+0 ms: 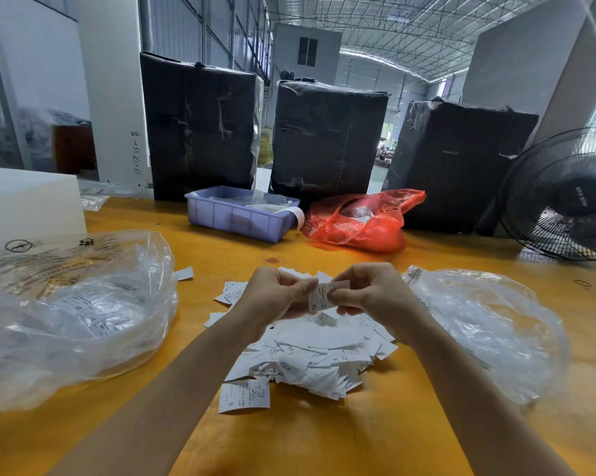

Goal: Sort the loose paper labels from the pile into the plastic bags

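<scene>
Two hands meet above the label pile (310,359): left hand (272,297) and right hand (368,292) together pinch one XL label (320,298). Clear plastic bags lie at nine o'clock (73,314) and three o'clock (489,331) on the yellow table (324,441).

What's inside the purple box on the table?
The purple plastic bin holds clear plastic bags and a white paper strip hanging over its rim. Its wall hides anything lower.
</scene>
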{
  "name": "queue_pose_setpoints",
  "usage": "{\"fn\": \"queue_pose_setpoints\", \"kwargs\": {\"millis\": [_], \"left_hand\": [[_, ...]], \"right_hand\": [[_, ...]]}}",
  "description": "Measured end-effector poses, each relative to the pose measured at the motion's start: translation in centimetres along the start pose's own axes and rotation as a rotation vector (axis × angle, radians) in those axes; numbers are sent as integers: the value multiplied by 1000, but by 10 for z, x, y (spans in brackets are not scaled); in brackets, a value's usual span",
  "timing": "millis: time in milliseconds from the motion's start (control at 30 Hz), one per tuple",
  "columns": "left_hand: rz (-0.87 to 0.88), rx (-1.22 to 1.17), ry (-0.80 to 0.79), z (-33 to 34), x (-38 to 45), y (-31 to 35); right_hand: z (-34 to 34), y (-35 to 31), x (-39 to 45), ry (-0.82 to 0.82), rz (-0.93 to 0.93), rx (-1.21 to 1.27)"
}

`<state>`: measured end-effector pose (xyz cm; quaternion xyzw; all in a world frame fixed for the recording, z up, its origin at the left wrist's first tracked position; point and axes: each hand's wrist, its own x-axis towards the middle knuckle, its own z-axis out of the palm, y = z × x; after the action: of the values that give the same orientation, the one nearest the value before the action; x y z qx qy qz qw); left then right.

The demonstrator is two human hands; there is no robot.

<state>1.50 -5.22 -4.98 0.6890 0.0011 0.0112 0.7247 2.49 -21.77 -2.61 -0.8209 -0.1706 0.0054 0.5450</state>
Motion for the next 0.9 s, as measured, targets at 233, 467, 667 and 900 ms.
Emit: {"fn": "queue_pose_setpoints", "kwargs": {"millis": [233, 467, 667, 900], "left_hand": [[24, 31, 3, 6, -2, -2], [27, -11, 63, 9, -1, -3], [-18, -108, 171, 7, 1, -4], [-34, -157, 137, 7, -1, -2]], "right_hand": [[7, 4, 1, -74, 60, 2], [17, 5, 4, 125, -138, -89], [19, 4, 1, 58, -249, -236], [18, 2, 0, -43, -52, 10]]}}
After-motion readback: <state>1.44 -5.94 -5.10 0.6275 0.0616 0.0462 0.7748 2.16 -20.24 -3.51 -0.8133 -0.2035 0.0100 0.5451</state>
